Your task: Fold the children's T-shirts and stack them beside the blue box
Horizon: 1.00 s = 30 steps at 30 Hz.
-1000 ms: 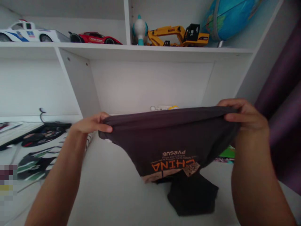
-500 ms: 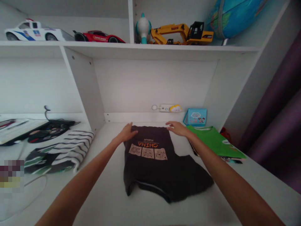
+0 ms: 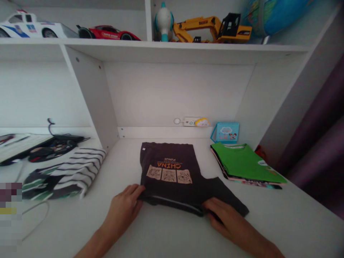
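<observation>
A dark T-shirt (image 3: 172,172) with an orange "CHINA" print lies partly folded on the white desk (image 3: 166,236), its print upside down to me. My left hand (image 3: 126,206) rests at the shirt's near left edge, fingers curled onto the fabric. At the near right edge my right hand (image 3: 224,215) has its fingers closed on the folded hem. Both hands touch the shirt's near side.
A striped garment (image 3: 67,173) lies at the left. To the right sits a stack of folded clothes, green shirt (image 3: 242,163) on top. A small blue box (image 3: 227,132) and a power strip (image 3: 192,122) stand at the back. Toy cars, an excavator and a globe line the shelf above.
A second ago I held the shirt up in the air by its edge. It was then laid flat with my hands at its far end. Both hands have now come back to its near edge.
</observation>
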### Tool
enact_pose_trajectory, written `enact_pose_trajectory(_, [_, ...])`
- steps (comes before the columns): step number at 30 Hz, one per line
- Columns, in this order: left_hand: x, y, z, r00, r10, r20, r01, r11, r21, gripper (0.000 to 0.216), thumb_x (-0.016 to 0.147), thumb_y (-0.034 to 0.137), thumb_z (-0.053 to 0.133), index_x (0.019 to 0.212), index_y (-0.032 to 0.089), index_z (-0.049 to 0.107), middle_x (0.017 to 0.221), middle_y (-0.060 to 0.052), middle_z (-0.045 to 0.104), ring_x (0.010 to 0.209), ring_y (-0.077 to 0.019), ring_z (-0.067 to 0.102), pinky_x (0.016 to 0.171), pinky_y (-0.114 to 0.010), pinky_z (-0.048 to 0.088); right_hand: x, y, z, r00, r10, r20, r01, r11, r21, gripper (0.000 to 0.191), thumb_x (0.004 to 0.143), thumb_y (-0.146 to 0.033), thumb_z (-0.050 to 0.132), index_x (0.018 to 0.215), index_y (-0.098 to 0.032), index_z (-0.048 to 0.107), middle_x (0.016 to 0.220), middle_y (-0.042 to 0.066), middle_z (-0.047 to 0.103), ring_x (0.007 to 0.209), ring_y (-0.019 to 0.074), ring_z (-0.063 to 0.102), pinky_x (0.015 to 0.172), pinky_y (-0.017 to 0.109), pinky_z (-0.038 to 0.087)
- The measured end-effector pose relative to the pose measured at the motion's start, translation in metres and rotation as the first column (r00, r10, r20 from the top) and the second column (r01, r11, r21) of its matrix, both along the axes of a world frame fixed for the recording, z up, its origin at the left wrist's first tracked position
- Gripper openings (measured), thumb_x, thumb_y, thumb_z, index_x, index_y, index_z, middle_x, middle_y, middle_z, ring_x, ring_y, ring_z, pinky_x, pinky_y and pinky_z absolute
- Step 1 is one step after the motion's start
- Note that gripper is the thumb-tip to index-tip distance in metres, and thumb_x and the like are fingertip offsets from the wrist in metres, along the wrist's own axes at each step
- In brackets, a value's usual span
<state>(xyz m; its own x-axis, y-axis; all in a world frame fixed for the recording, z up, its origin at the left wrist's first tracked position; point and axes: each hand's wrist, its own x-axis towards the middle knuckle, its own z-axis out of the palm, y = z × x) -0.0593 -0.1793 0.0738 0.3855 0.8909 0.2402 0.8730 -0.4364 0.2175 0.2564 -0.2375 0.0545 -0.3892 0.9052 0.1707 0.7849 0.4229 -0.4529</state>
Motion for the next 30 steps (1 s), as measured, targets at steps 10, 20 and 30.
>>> enact_pose_trajectory(10, [0.013,0.029,0.044,0.803,0.014,0.596,-0.040,0.999,0.030,0.024,0.079,0.024,0.035,0.092,0.017,0.053,0.080,-0.002,0.060,0.069,-0.0151,0.057,0.059,-0.023,0.045,0.019,0.008,0.035,0.975,-0.194,-0.105,0.209,0.965,0.159,0.021,0.085,-0.023,0.032,0.100,-0.021,0.047,0.088,0.004,0.061,0.078,0.0166,0.059,0.069,0.026,0.046])
enact_pose_trajectory(20, [-0.002,0.029,0.073,0.999,-0.003,0.054,0.001,0.999,0.032,0.019,0.075,0.023,0.040,0.080,0.020,0.058,0.072,-0.002,0.063,0.061,-0.0160,0.059,0.060,-0.023,0.040,0.028,0.032,0.057,0.887,-0.462,-0.004,0.405,0.772,0.490,0.024,0.087,-0.027,0.033,0.087,-0.020,0.056,0.084,0.007,0.062,0.073,0.0220,0.060,0.065,0.033,0.045])
enact_pose_trajectory(30, [-0.011,-0.040,0.011,0.905,0.079,0.418,-0.059,0.996,-0.061,0.028,0.080,0.034,0.037,0.104,0.031,0.051,0.097,-0.002,0.064,0.086,-0.0202,0.062,0.073,-0.027,0.050,0.035,-0.002,0.002,0.941,-0.316,-0.125,0.330,0.760,0.560,0.029,0.084,-0.022,0.038,0.111,-0.029,0.045,0.108,0.003,0.056,0.097,0.0195,0.057,0.084,0.034,0.044])
